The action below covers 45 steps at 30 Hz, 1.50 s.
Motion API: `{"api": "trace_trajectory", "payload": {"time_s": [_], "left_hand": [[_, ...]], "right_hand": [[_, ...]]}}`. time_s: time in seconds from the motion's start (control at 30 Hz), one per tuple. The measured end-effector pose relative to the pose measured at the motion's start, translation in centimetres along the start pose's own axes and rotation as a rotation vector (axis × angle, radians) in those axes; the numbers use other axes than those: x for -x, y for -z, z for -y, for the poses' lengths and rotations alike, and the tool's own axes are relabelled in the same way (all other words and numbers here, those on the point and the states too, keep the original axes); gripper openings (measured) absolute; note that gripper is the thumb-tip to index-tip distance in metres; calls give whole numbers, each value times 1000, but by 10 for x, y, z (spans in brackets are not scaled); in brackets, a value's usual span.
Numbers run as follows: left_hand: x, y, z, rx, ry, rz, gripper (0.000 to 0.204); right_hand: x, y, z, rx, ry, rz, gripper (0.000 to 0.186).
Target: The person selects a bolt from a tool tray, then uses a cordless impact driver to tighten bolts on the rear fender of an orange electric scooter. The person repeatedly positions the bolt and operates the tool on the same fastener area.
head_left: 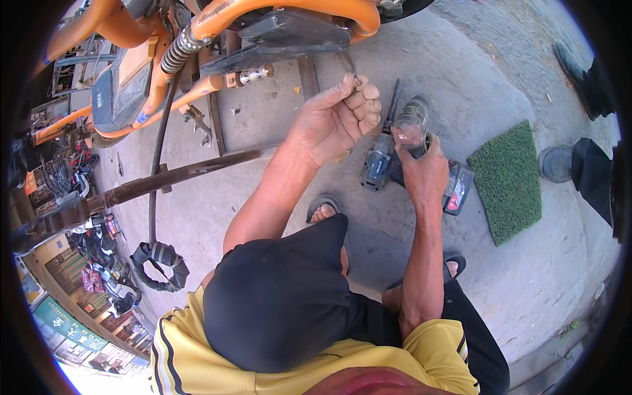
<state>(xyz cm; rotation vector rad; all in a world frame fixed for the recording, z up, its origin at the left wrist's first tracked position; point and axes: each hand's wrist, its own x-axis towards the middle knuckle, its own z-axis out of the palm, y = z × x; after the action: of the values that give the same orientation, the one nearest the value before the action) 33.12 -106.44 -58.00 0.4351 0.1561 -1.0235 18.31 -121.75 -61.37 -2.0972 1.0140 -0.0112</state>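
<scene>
My left hand [342, 118] is raised beneath the orange metal frame [263, 10], fingers curled and the thumb pressed to the fingertips. A thin dark piece [349, 62] shows just above them; whether it is in the pinch is unclear. To its right, my right hand [426, 168] is closed round a dark, bottle-shaped object [413, 117] with a reddish lower part. Right beside and partly under that hand, a grey cordless power tool [377, 163] lies on the ground. A long dark rod [394, 102] extends upward from it, and its battery [457, 187] shows beyond my wrist.
A green turf mat [507, 181] lies at the right, near another person's shoes [556, 160]. A rusty bar [171, 176] crosses the left side above a coiled black hose-like thing [159, 266]. A coil spring [176, 51] sits on the frame.
</scene>
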Motion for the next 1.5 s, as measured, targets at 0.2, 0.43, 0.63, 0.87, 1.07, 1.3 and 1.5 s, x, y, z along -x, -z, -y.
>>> {"api": "trace_trajectory", "payload": {"time_s": [0.2, 0.43, 0.63, 0.87, 1.07, 1.3, 1.5], "left_hand": [[0, 0, 1, -8, -14, -34, 26], [5, 6, -7, -18, -30, -69, 24], [16, 17, 4, -331, -64, -268, 13], [71, 66, 2, -598, -303, -533, 19], [123, 105, -2, -1125, -283, -795, 16], [176, 169, 29, -1752, -227, -1111, 17], [175, 168, 22, -1673, -235, -1137, 19]], "right_hand": [[-1, 2, 0, -3, -5, 6, 55], [0, 4, 5, 10, -25, 18, 60], [-3, 0, 1, 0, -11, 22, 61], [3, -4, 6, -19, 18, 61, 60], [2, -10, -2, 20, 44, 54, 59], [0, -20, -9, 51, 67, 22, 66], [0, -22, -9, 47, 32, 57, 71]]}}
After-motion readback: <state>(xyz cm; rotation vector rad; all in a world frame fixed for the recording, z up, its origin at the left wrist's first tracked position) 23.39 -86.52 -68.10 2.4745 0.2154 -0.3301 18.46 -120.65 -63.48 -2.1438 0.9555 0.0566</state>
